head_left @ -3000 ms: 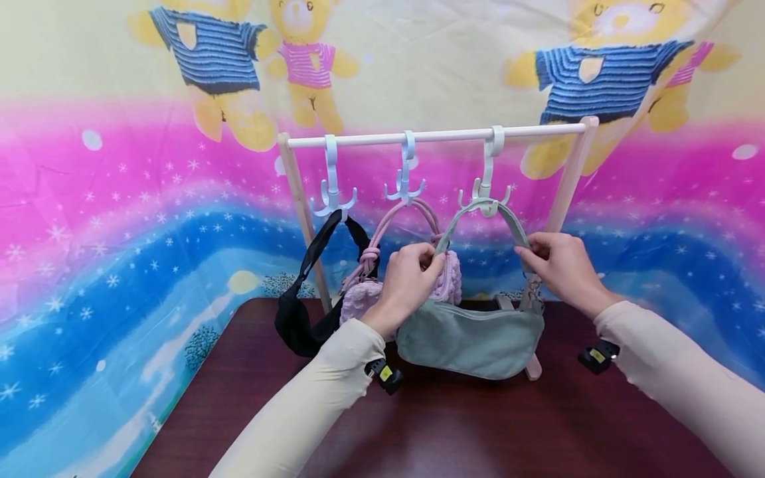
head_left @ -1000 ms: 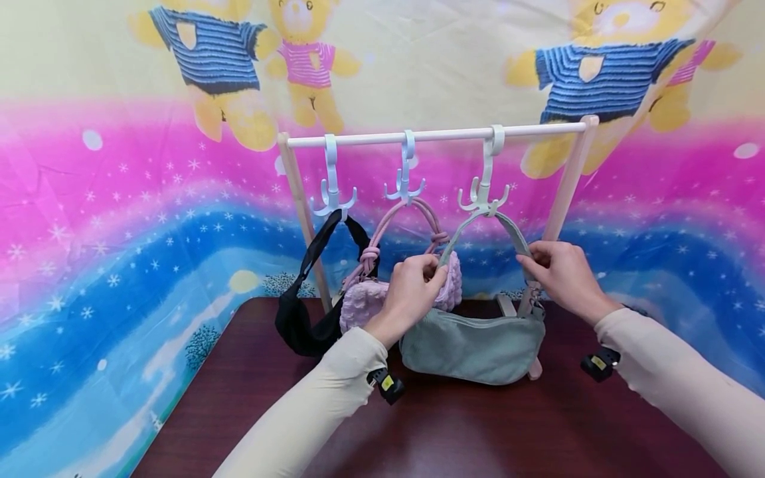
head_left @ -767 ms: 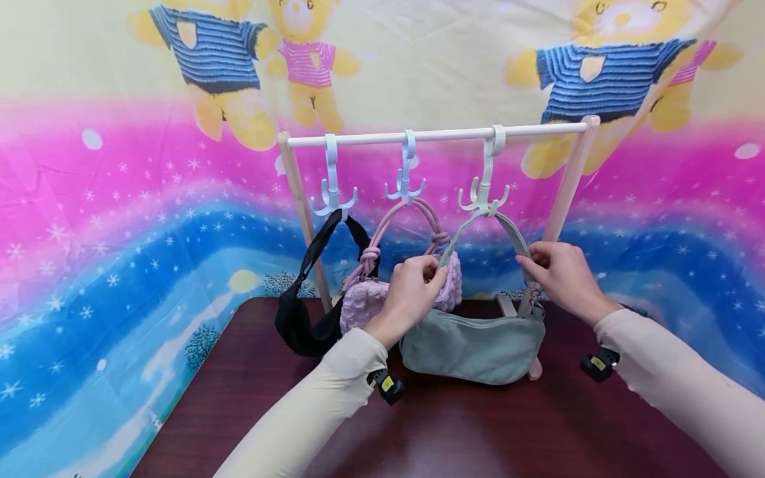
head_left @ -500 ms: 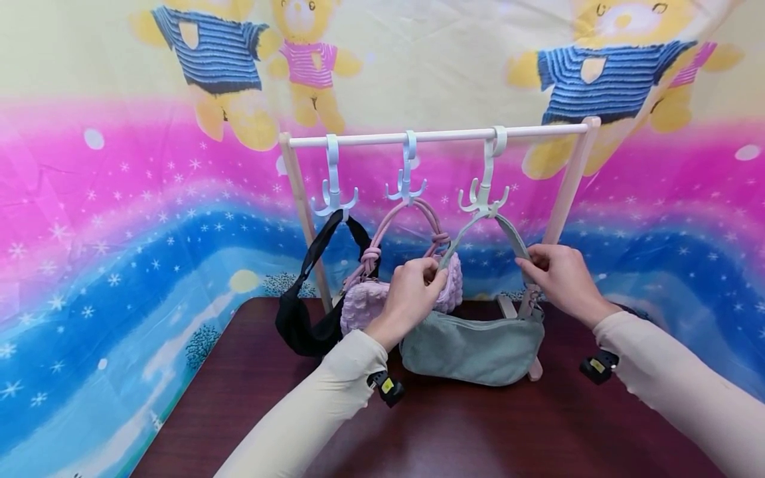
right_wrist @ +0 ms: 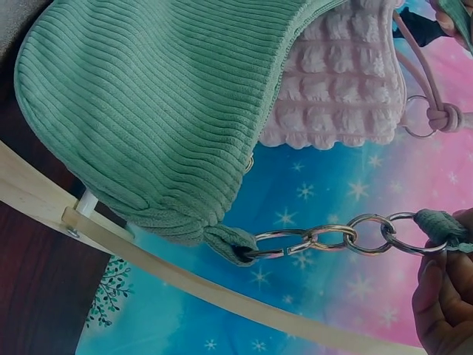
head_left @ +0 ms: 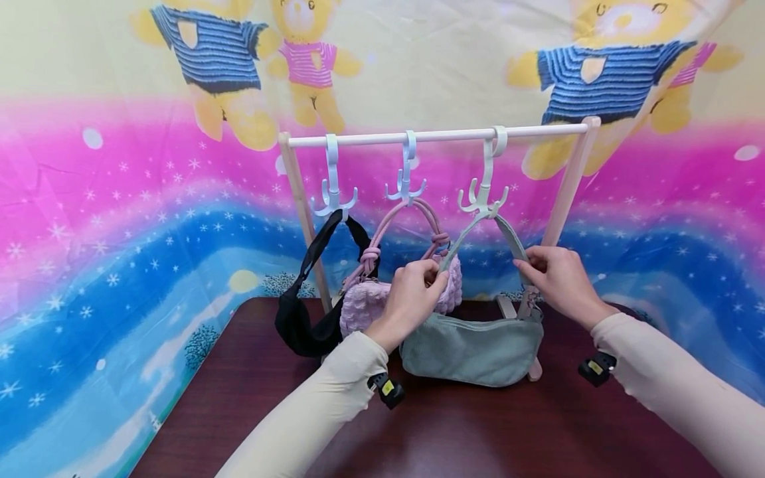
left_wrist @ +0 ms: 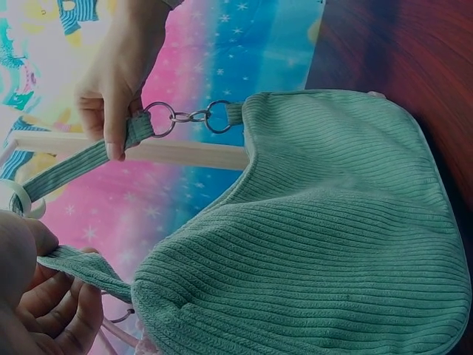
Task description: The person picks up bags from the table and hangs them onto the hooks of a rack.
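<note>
A green corduroy shoulder bag point(head_left: 472, 350) hangs by its strap from the right-hand hook hanger point(head_left: 485, 192). My left hand point(head_left: 412, 295) pinches the strap's left side, in front of the lilac bag. On the other side, my right hand point(head_left: 558, 275) pinches the strap just above its metal rings. Those rings form a short chain point(right_wrist: 332, 238) joining strap and bag in the right wrist view. The left wrist view shows the strap point(left_wrist: 66, 174) running up to the hook between both hands. Its ribbed body point(left_wrist: 318, 222) fills much of that view.
A wooden rack point(head_left: 562, 189) with a white rail point(head_left: 442, 136) stands on the dark red table point(head_left: 418, 431). A black bag point(head_left: 305, 325) and a puffy lilac bag point(head_left: 361, 302) hang from two pale blue hook hangers point(head_left: 332, 186) to the left. A printed cloth covers the wall behind.
Since three seconds ago, the strap's top has dropped from in front of the hanger to sit under its hook, and both hands have lowered slightly. Over the last second little has moved.
</note>
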`<state>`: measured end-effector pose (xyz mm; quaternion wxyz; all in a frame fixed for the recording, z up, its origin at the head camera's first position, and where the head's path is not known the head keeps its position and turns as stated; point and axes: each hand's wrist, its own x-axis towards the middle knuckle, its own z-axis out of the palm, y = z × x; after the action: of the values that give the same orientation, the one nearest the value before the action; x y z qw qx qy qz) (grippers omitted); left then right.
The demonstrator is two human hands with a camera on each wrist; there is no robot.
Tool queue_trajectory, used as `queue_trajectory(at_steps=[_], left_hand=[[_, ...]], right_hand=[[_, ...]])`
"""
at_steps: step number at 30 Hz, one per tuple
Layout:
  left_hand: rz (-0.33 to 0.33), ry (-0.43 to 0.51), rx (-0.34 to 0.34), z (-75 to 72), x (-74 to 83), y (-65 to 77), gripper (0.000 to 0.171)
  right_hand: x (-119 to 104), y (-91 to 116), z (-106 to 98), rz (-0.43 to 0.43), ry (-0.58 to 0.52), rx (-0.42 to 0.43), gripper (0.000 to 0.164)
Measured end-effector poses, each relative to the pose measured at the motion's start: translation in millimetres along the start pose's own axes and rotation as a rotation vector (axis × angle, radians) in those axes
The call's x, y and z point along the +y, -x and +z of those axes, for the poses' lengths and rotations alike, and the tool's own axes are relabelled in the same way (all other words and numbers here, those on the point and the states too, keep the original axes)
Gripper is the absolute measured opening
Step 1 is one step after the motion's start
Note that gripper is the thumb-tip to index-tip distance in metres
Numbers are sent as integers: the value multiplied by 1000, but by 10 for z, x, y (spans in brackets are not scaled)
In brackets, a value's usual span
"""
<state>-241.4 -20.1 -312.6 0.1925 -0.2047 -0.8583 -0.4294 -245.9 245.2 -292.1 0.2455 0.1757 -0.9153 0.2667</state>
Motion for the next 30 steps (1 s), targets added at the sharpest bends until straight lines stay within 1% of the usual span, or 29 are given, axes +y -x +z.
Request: queue_trajectory(at_steps=[20, 30], left_hand=[[9, -17, 0, 22, -34, 20, 17], [26, -44, 6, 35, -44, 19, 17]], right_hand=[[-29, 20, 68, 0, -15, -20, 14], [-17, 25, 95, 8, -27, -23, 12]])
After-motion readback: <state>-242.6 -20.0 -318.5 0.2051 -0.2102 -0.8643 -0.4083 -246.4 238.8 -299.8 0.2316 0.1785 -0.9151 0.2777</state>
